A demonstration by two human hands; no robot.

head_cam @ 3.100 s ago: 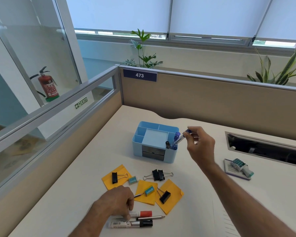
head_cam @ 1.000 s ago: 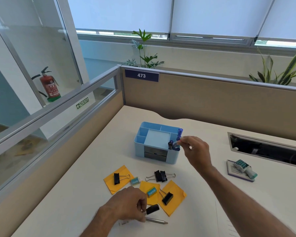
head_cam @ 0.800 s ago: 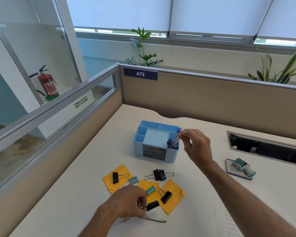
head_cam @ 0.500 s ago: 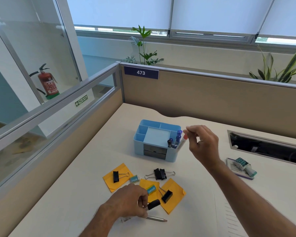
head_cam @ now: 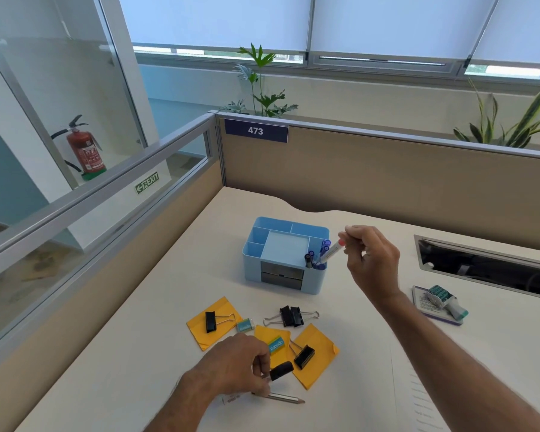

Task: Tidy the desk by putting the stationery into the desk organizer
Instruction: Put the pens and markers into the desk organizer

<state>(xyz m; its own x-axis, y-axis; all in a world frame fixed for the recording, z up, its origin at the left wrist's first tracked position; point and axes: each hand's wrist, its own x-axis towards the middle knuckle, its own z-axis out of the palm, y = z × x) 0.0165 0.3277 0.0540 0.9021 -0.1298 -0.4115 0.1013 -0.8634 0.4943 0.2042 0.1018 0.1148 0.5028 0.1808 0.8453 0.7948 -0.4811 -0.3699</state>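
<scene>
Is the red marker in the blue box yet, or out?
Half in. The marker leans with its lower end in the box's right slot; the right hand pinches its red top.

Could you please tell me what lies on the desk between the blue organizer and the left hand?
In the head view, a pair of black binder clips lies between blue desk organizer and left hand.

Bright, even daylight through the blinds (head_cam: 387, 23) above the partition. Soft shadows only. Wide-angle bending and slight blur toward the edges.
</scene>
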